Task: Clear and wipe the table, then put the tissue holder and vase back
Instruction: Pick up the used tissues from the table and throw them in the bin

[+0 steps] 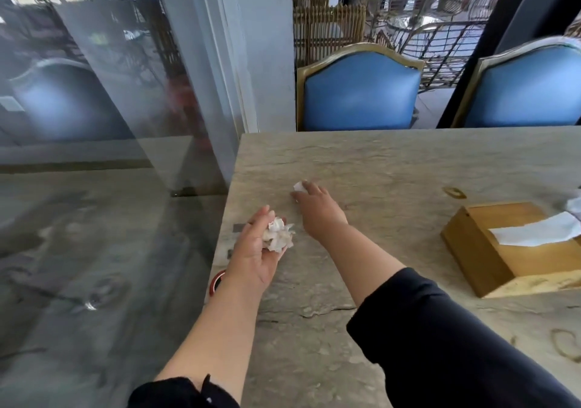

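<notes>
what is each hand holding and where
Left hand cups crumpled tissue in its palm and fingers. Right hand fingertips pinch a small tissue scrap on the table.

Pale grey plaster pillar (267, 46) stands at far left corner of beige stone-topped table (393, 162). Left of pillar: large reflective glass pane (94, 77), grey floor below. Right of pillar: two blue padded chairs with gold frames (358, 90) (528, 90). Beyond chairs: bamboo slat fence (327, 30), wire garden furniture, daylight.
</notes>
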Motion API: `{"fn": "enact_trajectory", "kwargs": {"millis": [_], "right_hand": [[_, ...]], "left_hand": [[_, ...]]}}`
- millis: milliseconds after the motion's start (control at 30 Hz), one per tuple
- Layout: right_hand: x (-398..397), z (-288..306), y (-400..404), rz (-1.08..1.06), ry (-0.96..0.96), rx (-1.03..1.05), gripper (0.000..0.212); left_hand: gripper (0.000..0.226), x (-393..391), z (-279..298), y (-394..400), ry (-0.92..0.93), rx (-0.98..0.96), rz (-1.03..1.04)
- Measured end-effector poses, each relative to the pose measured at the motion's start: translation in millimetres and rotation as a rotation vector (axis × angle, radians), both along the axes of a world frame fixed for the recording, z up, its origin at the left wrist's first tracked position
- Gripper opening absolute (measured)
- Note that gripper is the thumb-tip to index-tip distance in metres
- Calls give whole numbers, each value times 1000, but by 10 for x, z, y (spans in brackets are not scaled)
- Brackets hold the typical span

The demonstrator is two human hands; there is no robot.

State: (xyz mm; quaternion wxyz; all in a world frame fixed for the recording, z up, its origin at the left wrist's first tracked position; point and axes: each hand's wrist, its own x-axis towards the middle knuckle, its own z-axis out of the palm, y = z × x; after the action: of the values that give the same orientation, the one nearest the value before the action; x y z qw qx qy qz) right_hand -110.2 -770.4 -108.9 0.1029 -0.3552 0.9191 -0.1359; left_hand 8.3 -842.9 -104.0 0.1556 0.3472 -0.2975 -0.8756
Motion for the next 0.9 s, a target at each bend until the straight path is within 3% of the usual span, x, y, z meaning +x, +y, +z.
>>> {"fn": "enact_trajectory", "kwargs": {"millis": [100, 167, 300, 433, 600, 700, 800, 900], "right_hand": [[-31, -51, 15, 3, 72, -30, 46], [-10, -8, 97, -54, 13, -124, 38], [165, 307, 378, -291, -213, -478, 25], [506, 720, 722, -380, -284, -740, 14], [940, 1065, 1258, -384, -276, -694, 10], [1198, 1222, 1657, -359, -263, -615, 20], [1545, 1361, 2133, -344, -292, -559, 28], [1968, 1481, 2691, -361, -329, -586, 30]], "left_hand": [[40, 9, -21, 4, 23, -11, 13], [41, 25, -22, 22, 38, -3, 8], [16, 16, 40, 152, 33, 11, 3], [18, 41, 216, 444, 52, 12, -2], [25, 173, 511, 966, 216, 45, -67], [58, 386, 615, 1294, 335, 41, -165], [41, 662, 756, 1754, 369, 29, -201], [20, 990, 888, 2296, 290, 50, -141]]}}
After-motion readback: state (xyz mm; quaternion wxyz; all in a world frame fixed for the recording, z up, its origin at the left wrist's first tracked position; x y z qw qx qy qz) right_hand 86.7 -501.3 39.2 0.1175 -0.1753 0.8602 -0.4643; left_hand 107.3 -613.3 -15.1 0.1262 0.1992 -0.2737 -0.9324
